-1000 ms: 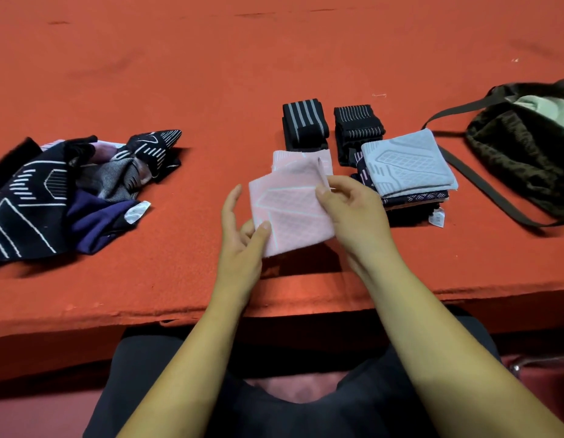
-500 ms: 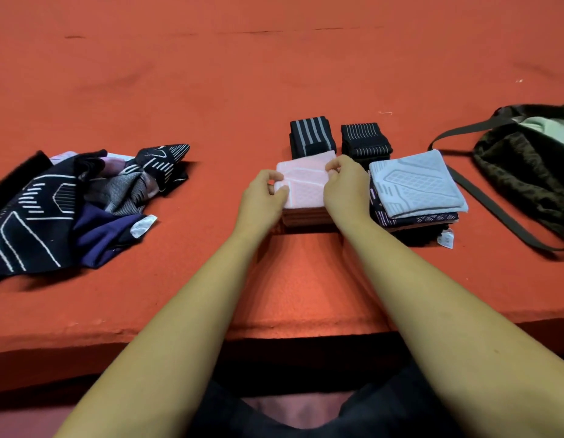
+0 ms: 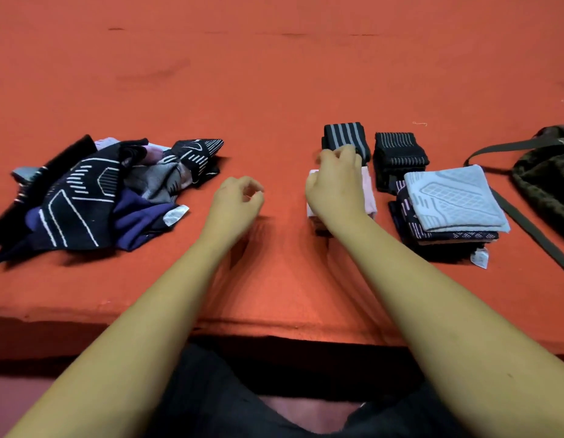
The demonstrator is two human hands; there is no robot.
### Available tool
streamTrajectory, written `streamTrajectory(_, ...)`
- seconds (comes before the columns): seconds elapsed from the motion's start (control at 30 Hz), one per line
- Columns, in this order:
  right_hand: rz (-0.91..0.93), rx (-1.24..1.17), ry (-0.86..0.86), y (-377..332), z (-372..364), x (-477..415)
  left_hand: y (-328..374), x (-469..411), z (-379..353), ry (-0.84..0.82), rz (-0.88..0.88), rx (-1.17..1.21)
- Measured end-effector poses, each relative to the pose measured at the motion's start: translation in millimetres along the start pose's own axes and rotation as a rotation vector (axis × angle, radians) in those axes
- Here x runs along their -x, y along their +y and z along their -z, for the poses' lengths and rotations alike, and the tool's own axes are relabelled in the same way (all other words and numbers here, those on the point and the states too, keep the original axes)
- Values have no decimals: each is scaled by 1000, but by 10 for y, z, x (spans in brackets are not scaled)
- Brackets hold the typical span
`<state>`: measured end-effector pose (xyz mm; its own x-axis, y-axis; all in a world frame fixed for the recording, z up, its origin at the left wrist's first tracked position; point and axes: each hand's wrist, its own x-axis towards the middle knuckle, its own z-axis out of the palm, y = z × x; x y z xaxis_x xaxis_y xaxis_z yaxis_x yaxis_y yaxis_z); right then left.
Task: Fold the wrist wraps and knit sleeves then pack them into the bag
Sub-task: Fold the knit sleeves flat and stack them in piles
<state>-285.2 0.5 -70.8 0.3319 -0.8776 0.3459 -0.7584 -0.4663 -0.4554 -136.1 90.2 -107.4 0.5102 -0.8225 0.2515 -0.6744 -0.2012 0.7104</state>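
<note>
The folded pink sleeve [image 3: 368, 192] lies flat on the orange surface [image 3: 274, 90], just in front of the person. The right grip [image 3: 336, 191] rests on top and hides most of it, so its long axis cannot be read. The fingers bend over the far edge, but blur hides whether they pinch the cloth.

Touching its far edge stands a rolled black wrist wrap [image 3: 345, 137], its grey stripes running away from the person. A second wrap [image 3: 399, 150] sits just beside that one.

To the right is a stack topped by a light blue sleeve [image 3: 454, 197], folded nearly square and turned slightly askew.

Further right the dark mottled bag [image 3: 546, 184] is cut off by the frame. Its contents cannot be made out, and its strap [image 3: 524, 219] trails toward the person.

The left grip [image 3: 239, 200] hovers loosely curled and holds nothing, between the pink sleeve and the heap of unfolded sleeves [image 3: 94, 194].
</note>
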Motion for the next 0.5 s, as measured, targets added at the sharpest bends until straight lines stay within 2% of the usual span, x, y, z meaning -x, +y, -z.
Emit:
streamTrajectory(0.07, 24, -146, -128, -320, -160, 33, -271, 126, 409, 84, 29, -54)
streamTrajectory(0.17, 60, -242, -302, -759, -452, 123, -669, 372, 1025, 246, 122, -153)
streamTrajectory(0.27, 118, -332, -390, -1191, -662, 250, -1005, 530, 1503, 417, 159, -284)
streamTrajectory(0.33, 134, -426, -419, -1463, -771, 311, -1215, 524, 1719, 515, 249, -380)
streamTrajectory(0.43, 54, -579, -518, -1786, -890, 374, -1466, 453, 1867, 434, 458, -363)
streamTrajectory(0.5, 32, -626, -581, -1906, -939, 402, -1555, 424, 1869, 365, 495, -336)
